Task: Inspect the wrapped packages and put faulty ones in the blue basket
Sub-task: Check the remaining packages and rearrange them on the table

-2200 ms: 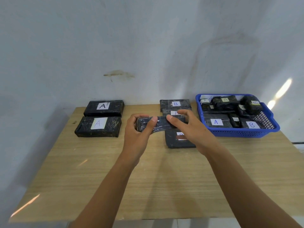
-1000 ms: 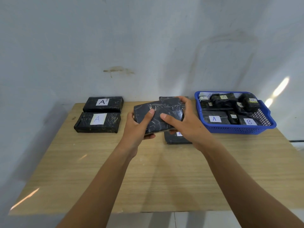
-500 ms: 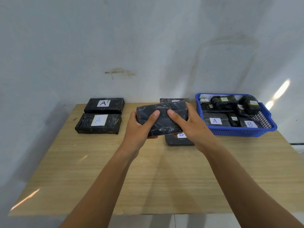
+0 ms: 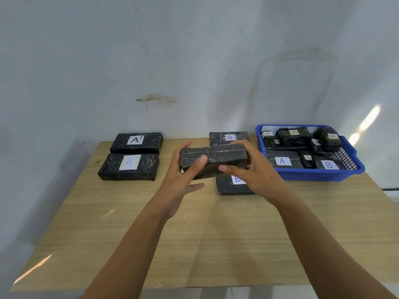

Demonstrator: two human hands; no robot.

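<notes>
Wrapped package (image 4: 216, 155), black, held above tabletop (image 4: 216, 244) in front of the B-labelled packages (image 4: 226, 187); left hand (image 4: 179, 182) grip clamped on its left end, right hand (image 4: 259, 175) grip clamped on right end; blue basket (image 4: 311, 175) near on the right.

A light wooden table (image 4: 216, 244) with a fine grain stands pushed against a pale, scuffed wall (image 4: 194, 50), which bears a brownish smear (image 4: 155, 99) above the tabletop. A bright streak of light (image 4: 370, 117) falls on the wall at the right, and a fainter glint (image 4: 32, 269) lies on the table's near left corner.
</notes>
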